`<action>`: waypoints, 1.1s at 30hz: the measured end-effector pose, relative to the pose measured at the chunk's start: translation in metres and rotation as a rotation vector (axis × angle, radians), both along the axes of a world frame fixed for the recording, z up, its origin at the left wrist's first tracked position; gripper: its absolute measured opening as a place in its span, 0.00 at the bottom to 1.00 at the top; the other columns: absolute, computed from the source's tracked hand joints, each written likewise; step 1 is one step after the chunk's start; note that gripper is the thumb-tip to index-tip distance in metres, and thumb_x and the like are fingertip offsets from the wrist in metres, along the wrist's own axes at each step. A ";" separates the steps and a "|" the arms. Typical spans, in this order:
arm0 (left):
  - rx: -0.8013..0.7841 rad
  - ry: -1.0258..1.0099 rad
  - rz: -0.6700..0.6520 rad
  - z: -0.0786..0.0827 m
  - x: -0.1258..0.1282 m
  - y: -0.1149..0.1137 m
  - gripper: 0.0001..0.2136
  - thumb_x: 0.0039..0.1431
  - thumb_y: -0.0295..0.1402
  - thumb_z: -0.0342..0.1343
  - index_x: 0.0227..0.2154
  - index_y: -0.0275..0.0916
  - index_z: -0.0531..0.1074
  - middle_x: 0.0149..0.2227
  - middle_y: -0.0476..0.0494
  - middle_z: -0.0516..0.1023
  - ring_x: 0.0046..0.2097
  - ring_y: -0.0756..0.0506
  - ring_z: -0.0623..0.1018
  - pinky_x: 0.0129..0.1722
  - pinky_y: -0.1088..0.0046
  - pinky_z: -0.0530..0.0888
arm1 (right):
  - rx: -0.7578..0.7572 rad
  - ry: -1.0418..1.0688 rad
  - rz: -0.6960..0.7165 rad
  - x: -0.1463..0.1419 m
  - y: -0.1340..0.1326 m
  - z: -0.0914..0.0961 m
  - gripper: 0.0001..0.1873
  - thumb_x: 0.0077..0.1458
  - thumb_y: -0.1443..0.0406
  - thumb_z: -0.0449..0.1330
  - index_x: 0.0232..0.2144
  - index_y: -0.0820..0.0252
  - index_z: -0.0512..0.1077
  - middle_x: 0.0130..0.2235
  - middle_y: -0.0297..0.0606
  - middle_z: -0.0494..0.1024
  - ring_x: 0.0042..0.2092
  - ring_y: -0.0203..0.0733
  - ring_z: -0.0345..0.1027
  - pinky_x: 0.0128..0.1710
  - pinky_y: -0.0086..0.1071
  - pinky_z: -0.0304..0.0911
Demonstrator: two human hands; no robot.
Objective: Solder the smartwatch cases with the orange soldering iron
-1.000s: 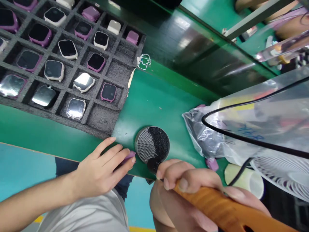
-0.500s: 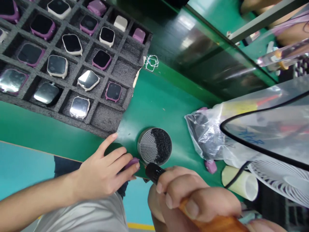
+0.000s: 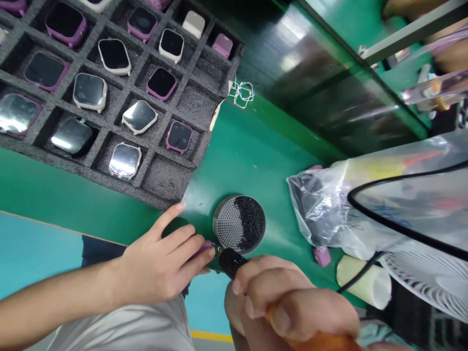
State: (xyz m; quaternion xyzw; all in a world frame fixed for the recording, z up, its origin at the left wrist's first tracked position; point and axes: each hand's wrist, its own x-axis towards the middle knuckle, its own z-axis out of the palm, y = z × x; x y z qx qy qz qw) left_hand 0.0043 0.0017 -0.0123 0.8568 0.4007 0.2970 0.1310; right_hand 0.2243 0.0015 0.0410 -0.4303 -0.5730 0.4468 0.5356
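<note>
Moved: the left hand and right hand have drawn closer, bringing the black tip of an orange-handled tool almost against a purple watch case.

Left hand: fingers curled, closed on the case, which shows only as a sliver past the fingertips; the outer finger stays raised, resting near the foam tray's corner, which looks like a way of steadying the grip.

Right hand: wrapped firmly around the tool's handle, fingers forward near the tip, a hold that seems chosen for close control.

Case location: lower middle of the frame, just beside a round metal tin.

Tin: filled with mesh and black granules, placed within easy reach of the tool tip.

Tray: a dark foam tray at upper left, its compartments keeping watch cases separated, on a green surface.

Right side: a clear plastic bag and a white fan.
</note>
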 end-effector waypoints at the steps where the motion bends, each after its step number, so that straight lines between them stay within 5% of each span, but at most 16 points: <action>1: 0.003 0.000 0.004 0.000 0.000 0.000 0.15 0.72 0.37 0.65 0.56 0.39 0.82 0.49 0.45 0.85 0.52 0.43 0.80 0.82 0.40 0.52 | -0.047 -0.015 0.024 0.004 -0.002 0.000 0.19 0.66 0.40 0.51 0.46 0.34 0.76 0.28 0.33 0.66 0.28 0.50 0.66 0.28 0.55 0.73; 10: 0.019 -0.009 0.027 0.002 0.002 0.000 0.12 0.71 0.35 0.65 0.54 0.39 0.82 0.47 0.46 0.85 0.48 0.45 0.80 0.81 0.42 0.56 | -0.119 -0.062 0.194 0.014 0.003 0.006 0.23 0.67 0.39 0.52 0.36 0.44 0.75 0.26 0.32 0.67 0.31 0.48 0.69 0.35 0.52 0.76; 16: 0.023 -0.010 0.016 0.002 0.001 0.001 0.12 0.72 0.34 0.64 0.53 0.37 0.83 0.47 0.46 0.85 0.47 0.45 0.79 0.82 0.44 0.54 | -0.213 -0.020 0.166 -0.001 0.016 0.022 0.29 0.70 0.41 0.44 0.39 0.49 0.77 0.29 0.34 0.77 0.36 0.48 0.74 0.39 0.50 0.73; 21: 0.015 -0.002 -0.002 0.001 0.000 0.002 0.12 0.72 0.34 0.63 0.54 0.38 0.82 0.47 0.46 0.85 0.47 0.45 0.78 0.82 0.45 0.53 | -0.281 -0.083 0.385 0.001 0.027 0.035 0.27 0.70 0.42 0.47 0.40 0.47 0.78 0.29 0.35 0.77 0.37 0.50 0.76 0.43 0.54 0.73; 23: 0.018 0.009 0.002 0.002 0.000 0.002 0.12 0.72 0.35 0.63 0.54 0.38 0.82 0.47 0.46 0.85 0.48 0.45 0.78 0.82 0.45 0.53 | -0.230 -0.040 0.235 -0.004 0.026 0.034 0.22 0.70 0.43 0.49 0.46 0.44 0.77 0.32 0.34 0.77 0.36 0.49 0.75 0.40 0.54 0.74; 27: 0.026 0.051 -0.031 0.005 -0.003 0.003 0.14 0.73 0.38 0.63 0.56 0.39 0.82 0.53 0.45 0.84 0.54 0.42 0.78 0.82 0.42 0.49 | 0.115 0.067 -0.183 -0.018 0.021 0.022 0.19 0.69 0.53 0.56 0.59 0.44 0.69 0.36 0.30 0.75 0.29 0.41 0.69 0.28 0.44 0.70; 33: 0.024 0.096 -0.127 0.006 -0.006 0.003 0.16 0.75 0.31 0.54 0.58 0.35 0.80 0.61 0.38 0.81 0.62 0.37 0.76 0.81 0.39 0.49 | 0.175 0.149 -0.206 -0.022 0.026 0.013 0.28 0.70 0.42 0.50 0.57 0.55 0.68 0.37 0.32 0.75 0.32 0.38 0.68 0.29 0.41 0.67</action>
